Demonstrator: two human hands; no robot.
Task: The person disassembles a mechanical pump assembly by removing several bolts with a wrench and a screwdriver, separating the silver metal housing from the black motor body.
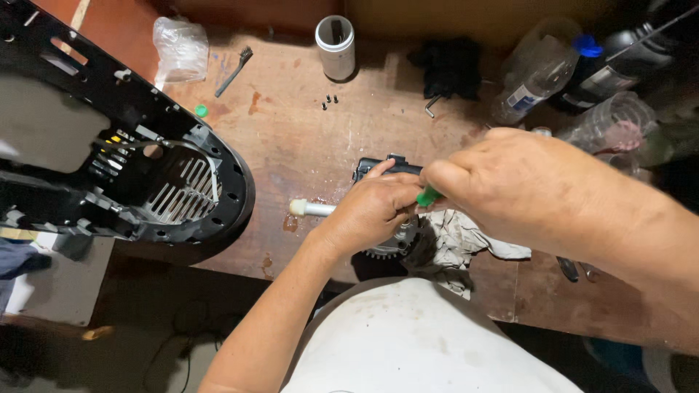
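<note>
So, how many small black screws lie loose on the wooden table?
3, in a tight cluster on the table below the white cylindrical container: screws. More may lie hidden under the hands.

A crumpled clear plastic bag (180, 49) lies at the far left of the table (306, 138), near its back edge. A white round tub (336, 46) with a dark open top stands upright to the right of it, at the middle of the back edge. At the far right a clear plastic bottle (536, 70) with a blue cap lies tilted; it bears a white label (521, 97) with blue print. Just beside it a dark bottle (619, 65) carries a pale label.
</note>
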